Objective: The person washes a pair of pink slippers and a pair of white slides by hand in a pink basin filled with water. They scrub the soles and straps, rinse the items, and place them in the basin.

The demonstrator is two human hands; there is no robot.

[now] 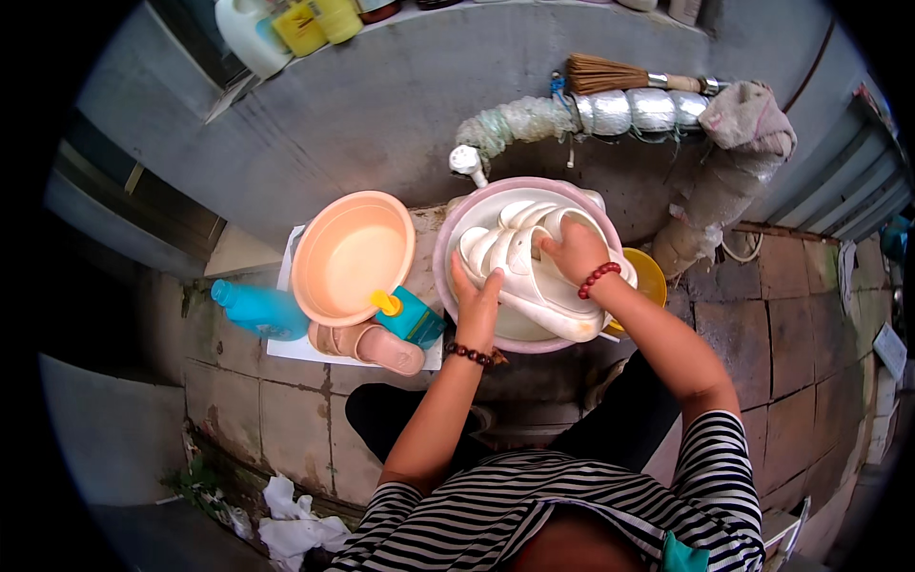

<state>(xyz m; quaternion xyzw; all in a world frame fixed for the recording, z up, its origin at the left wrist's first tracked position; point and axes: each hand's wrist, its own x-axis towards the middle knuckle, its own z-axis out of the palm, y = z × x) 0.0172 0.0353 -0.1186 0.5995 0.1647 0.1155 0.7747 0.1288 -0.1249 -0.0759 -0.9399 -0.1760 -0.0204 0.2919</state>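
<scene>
A pair of white slip-on sandals sits in a pink-rimmed basin (441, 250) that holds cloudy water. My left hand (477, 300), with a dark bead bracelet, grips the nearer sandal (520, 268) at its toe end, thumb along the side. My right hand (577, 254), wearing a red bead bracelet, reaches into the foot openings. Its thumb rests by the nearer sandal's strap, and its other fingers are hidden inside the farther sandal (525, 212). Both sandals lie side by side, toes towards the left, and the nearer one's heel reaches over the basin's rim.
Left of the basin are a peach basin (354, 250), a teal pump bottle (413, 322), a pink slipper (386, 349) and a blue bottle (261, 311). A white tap (466, 161) juts from a wrapped pipe (607, 113) bearing a brush (611, 74). A yellow bucket (647, 279) stands right.
</scene>
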